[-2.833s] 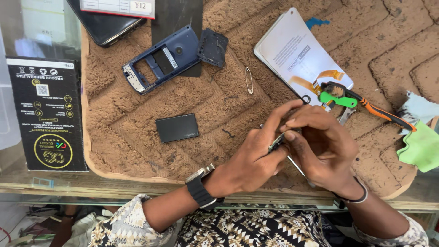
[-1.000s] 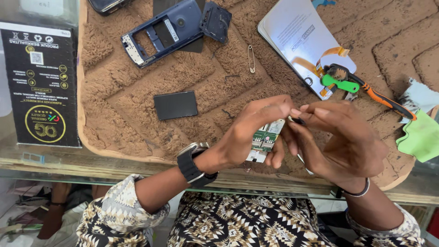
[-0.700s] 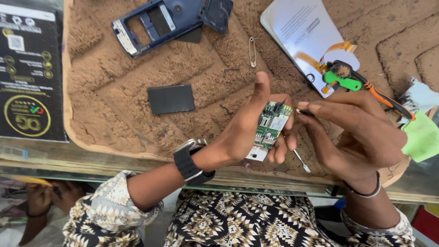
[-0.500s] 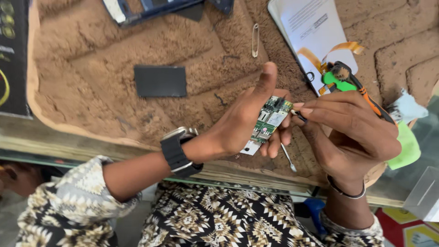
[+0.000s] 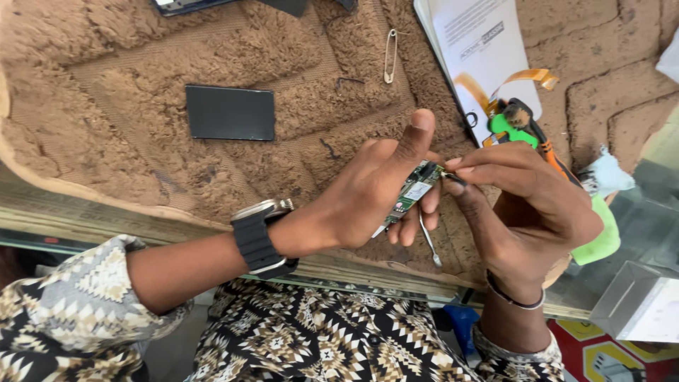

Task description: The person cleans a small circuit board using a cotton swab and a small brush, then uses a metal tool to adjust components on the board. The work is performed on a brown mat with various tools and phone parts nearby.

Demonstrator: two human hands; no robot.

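Observation:
My left hand (image 5: 373, 192) holds a small green circuit board (image 5: 412, 191) upright between thumb and fingers, over the brown shaggy mat (image 5: 127, 71). A black watch sits on that wrist. My right hand (image 5: 527, 205) pinches a thin metal tool (image 5: 426, 237) and touches its upper tip to the top edge of the board. The tool's lower end hangs below my fingers.
A flat black battery (image 5: 230, 112) lies on the mat at upper left. A safety pin (image 5: 390, 55) lies near the top. A white phone panel (image 5: 481, 49) with an orange flex cable and a green-and-orange tool (image 5: 520, 127) lie at the right. A clear box (image 5: 640, 304) sits at lower right.
I lifted the circuit board off the mat and turned it upright in my left hand. The view moved closer and shifted, so the blue phone frame left the top edge.

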